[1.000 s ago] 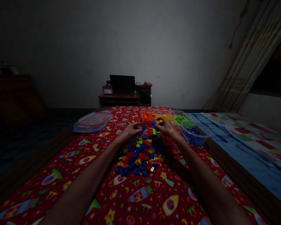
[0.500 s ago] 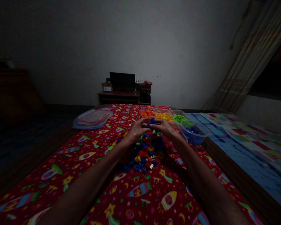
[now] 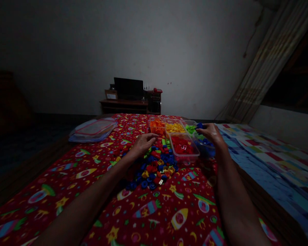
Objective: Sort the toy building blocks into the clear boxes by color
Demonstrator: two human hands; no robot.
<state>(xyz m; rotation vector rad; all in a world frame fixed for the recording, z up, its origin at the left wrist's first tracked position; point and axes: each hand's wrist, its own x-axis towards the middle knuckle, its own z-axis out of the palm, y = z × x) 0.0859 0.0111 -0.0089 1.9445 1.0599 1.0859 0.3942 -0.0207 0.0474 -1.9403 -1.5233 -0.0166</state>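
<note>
A heap of small coloured plastic bricks (image 3: pixel 156 166) lies on a red cloth with rocket prints (image 3: pixel 154 212). My left hand (image 3: pixel 143 143) rests on the heap's far left edge, fingers curled over bricks. My right hand (image 3: pixel 210 132) hovers above a round clear tub of blue bricks (image 3: pixel 204 146), its fingers pinched on a blue brick (image 3: pixel 200 125). Between the hands stands a clear tub of red bricks (image 3: pixel 182 147). Behind it stand tubs of orange bricks (image 3: pixel 156 125), yellow bricks (image 3: pixel 174 127) and green bricks (image 3: pixel 190 128).
Stacked clear lids with red rims (image 3: pixel 92 130) lie at the cloth's far left. A blue patterned mattress (image 3: pixel 272 164) lies to the right. A low wooden table with a dark screen (image 3: pixel 128 89) stands against the far wall. The room is dim.
My right hand has moved from the middle of the heap to the right, over the blue tub, with a blue brick. My left hand dropped back onto the heap. The view shifted slightly right.
</note>
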